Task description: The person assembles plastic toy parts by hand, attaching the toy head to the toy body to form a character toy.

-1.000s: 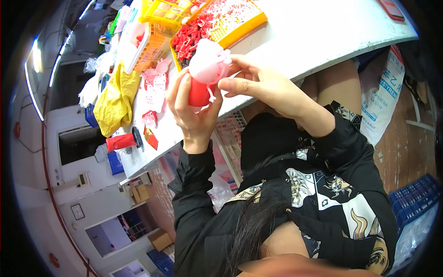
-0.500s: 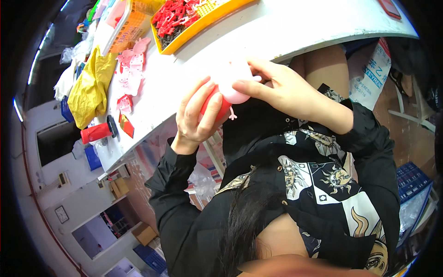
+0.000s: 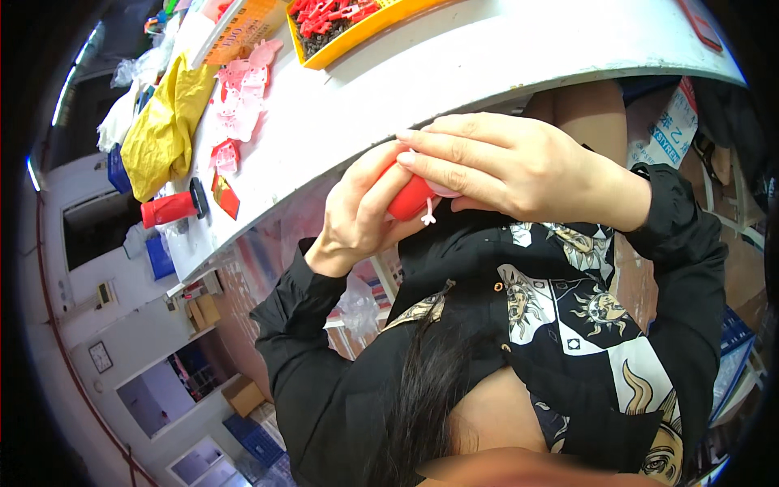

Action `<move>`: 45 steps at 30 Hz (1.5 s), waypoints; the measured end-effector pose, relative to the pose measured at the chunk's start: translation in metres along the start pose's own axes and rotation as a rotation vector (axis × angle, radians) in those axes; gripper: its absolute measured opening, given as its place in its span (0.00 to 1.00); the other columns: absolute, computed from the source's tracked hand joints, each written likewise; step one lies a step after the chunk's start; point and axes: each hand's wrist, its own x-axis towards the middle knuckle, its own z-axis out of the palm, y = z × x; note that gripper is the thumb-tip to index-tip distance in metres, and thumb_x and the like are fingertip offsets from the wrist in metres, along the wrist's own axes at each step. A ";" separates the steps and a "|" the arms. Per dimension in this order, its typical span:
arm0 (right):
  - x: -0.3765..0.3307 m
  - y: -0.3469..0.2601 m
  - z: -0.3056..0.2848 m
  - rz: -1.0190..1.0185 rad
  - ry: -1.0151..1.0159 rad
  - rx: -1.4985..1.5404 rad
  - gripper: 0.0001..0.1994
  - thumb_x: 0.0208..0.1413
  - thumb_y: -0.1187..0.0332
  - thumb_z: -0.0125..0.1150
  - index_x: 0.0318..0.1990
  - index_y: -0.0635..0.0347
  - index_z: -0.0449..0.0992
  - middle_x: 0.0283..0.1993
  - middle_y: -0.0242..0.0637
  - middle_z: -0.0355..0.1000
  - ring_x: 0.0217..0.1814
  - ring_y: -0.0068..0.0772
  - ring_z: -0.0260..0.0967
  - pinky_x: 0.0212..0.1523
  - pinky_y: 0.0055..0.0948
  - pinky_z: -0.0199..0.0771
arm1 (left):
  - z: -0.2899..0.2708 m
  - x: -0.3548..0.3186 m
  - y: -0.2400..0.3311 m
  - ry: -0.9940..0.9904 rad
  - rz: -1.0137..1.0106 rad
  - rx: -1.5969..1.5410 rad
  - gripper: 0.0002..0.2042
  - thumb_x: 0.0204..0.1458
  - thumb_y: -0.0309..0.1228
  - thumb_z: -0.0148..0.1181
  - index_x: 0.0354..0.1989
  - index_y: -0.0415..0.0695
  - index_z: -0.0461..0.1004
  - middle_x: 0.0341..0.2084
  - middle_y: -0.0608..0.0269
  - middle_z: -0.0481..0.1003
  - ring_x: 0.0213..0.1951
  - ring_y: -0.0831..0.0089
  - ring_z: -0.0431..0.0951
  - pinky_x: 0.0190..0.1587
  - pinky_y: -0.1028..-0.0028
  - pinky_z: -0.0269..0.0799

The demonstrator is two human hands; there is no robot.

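Observation:
A rounded plastic toy (image 3: 411,200), red on one half and pink on the other, is held between my two hands just off the table's near edge. One tiny pale, branched limb sticks out from its lower side. My left hand (image 3: 357,199) wraps the red half, fingers curled over it. From the other side my right hand (image 3: 507,166) covers most of the pink half, its fingers laid across the top toward the left fingertips. Most of the pink part is hidden under that hand.
The white table (image 3: 454,61) curves across the top. On it are a yellow tray (image 3: 345,50) of small red and black parts, pink flat pieces (image 3: 243,101), a yellow bag (image 3: 166,134), a red cylinder with a black end (image 3: 169,211) and a red packet (image 3: 225,197).
My right hand has swung over the toy, its fingers now across the top and hiding the pink half. Both hands and the toy sit slightly lower and further right.

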 end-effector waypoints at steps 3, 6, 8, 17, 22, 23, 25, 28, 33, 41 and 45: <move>-0.013 -0.012 0.005 0.008 -0.083 -0.090 0.26 0.44 0.66 0.63 0.52 0.69 0.69 0.54 0.47 0.68 0.53 0.40 0.69 0.54 0.32 0.72 | 0.007 -0.007 0.006 -0.068 -0.028 -0.078 0.35 0.34 0.28 0.74 0.53 0.41 0.62 0.48 0.42 0.70 0.46 0.52 0.76 0.45 0.64 0.76; -0.023 -0.018 0.007 0.083 -0.202 0.025 0.29 0.44 0.65 0.63 0.55 0.68 0.67 0.54 0.46 0.68 0.53 0.40 0.69 0.54 0.31 0.71 | 0.020 -0.021 0.012 -0.135 -0.115 -0.203 0.35 0.34 0.26 0.73 0.53 0.39 0.61 0.49 0.42 0.69 0.47 0.51 0.75 0.46 0.64 0.75; -0.032 -0.019 0.010 0.089 -0.228 0.053 0.32 0.44 0.63 0.63 0.57 0.68 0.65 0.57 0.47 0.65 0.53 0.40 0.69 0.54 0.31 0.71 | 0.026 -0.026 0.018 -0.163 -0.166 -0.236 0.35 0.34 0.25 0.73 0.53 0.39 0.61 0.49 0.42 0.69 0.47 0.52 0.75 0.46 0.65 0.75; -0.076 -0.039 0.031 0.248 -0.366 0.249 0.27 0.50 0.59 0.59 0.55 0.67 0.66 0.55 0.45 0.66 0.52 0.38 0.68 0.48 0.28 0.74 | 0.058 -0.060 0.050 -0.172 -0.520 -0.461 0.29 0.35 0.25 0.72 0.49 0.37 0.66 0.44 0.48 0.72 0.45 0.56 0.76 0.46 0.67 0.73; -0.107 -0.068 0.044 0.529 -0.502 0.565 0.25 0.50 0.61 0.62 0.53 0.66 0.66 0.50 0.44 0.68 0.49 0.44 0.68 0.46 0.34 0.73 | 0.066 -0.079 0.072 -0.438 -0.847 -0.820 0.26 0.44 0.30 0.67 0.52 0.40 0.65 0.43 0.51 0.71 0.45 0.60 0.75 0.48 0.69 0.70; -0.111 -0.073 0.049 0.598 -0.487 0.636 0.24 0.51 0.61 0.62 0.53 0.65 0.66 0.50 0.45 0.68 0.49 0.45 0.67 0.47 0.36 0.70 | 0.066 -0.081 0.072 -0.447 -0.832 -0.813 0.26 0.44 0.32 0.68 0.52 0.40 0.66 0.44 0.50 0.70 0.46 0.60 0.74 0.49 0.68 0.69; -0.112 -0.078 0.050 0.645 -0.498 0.644 0.24 0.51 0.61 0.62 0.52 0.64 0.66 0.50 0.45 0.68 0.49 0.45 0.67 0.48 0.37 0.70 | 0.067 -0.082 0.068 -0.424 -0.727 -0.719 0.28 0.44 0.35 0.68 0.52 0.40 0.66 0.47 0.49 0.68 0.49 0.58 0.71 0.51 0.67 0.67; -0.109 -0.086 0.048 0.737 -0.530 0.675 0.23 0.51 0.62 0.62 0.52 0.63 0.66 0.50 0.45 0.68 0.49 0.47 0.67 0.50 0.39 0.68 | 0.058 -0.088 0.070 -0.483 -0.786 -0.743 0.29 0.43 0.36 0.69 0.54 0.40 0.66 0.46 0.50 0.70 0.47 0.58 0.73 0.49 0.67 0.69; -0.103 -0.089 0.051 0.796 -0.601 0.675 0.21 0.52 0.63 0.60 0.48 0.69 0.69 0.47 0.48 0.69 0.51 0.47 0.66 0.52 0.37 0.67 | 0.060 -0.096 0.078 -0.465 -0.854 -0.731 0.29 0.43 0.36 0.69 0.53 0.38 0.67 0.44 0.49 0.73 0.44 0.58 0.76 0.47 0.68 0.72; -0.100 -0.096 0.059 0.723 -0.636 0.568 0.17 0.49 0.65 0.62 0.42 0.71 0.72 0.39 0.45 0.71 0.45 0.43 0.69 0.48 0.34 0.70 | 0.059 -0.087 0.081 -0.546 -0.931 -0.764 0.26 0.44 0.36 0.69 0.50 0.37 0.69 0.42 0.49 0.74 0.44 0.59 0.77 0.47 0.69 0.72; -0.100 -0.099 0.062 0.727 -0.602 0.532 0.18 0.49 0.64 0.61 0.42 0.71 0.73 0.39 0.46 0.72 0.44 0.44 0.69 0.47 0.34 0.71 | 0.060 -0.091 0.074 -0.566 -0.918 -0.814 0.27 0.44 0.37 0.68 0.51 0.37 0.68 0.43 0.48 0.74 0.45 0.57 0.77 0.47 0.68 0.72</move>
